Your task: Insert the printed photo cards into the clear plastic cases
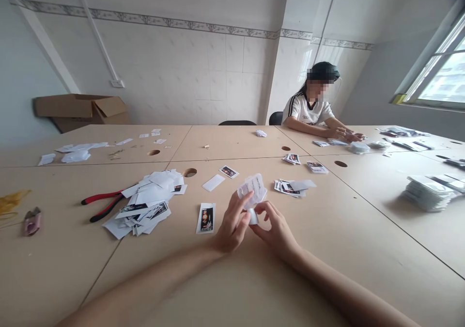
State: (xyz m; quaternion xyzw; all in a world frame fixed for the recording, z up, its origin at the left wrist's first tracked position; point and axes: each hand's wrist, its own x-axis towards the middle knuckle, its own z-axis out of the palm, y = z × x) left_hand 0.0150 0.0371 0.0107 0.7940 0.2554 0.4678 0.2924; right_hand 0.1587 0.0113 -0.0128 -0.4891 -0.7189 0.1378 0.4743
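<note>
My left hand is closed on a small stack of clear plastic sleeves, lifted a little above the table. My right hand pinches the lower end of the same stack from the right, fingers curled. A printed card in a sleeve lies flat just left of my left hand. A heap of white and printed cards sits further left, and a short fanned pile of cards lies to the right of my hands.
Red-handled pliers lie left of the heap. Round cable holes dot the wooden table. Another person works at the far side. Stacked sleeves rest at right; a cardboard box stands by the wall.
</note>
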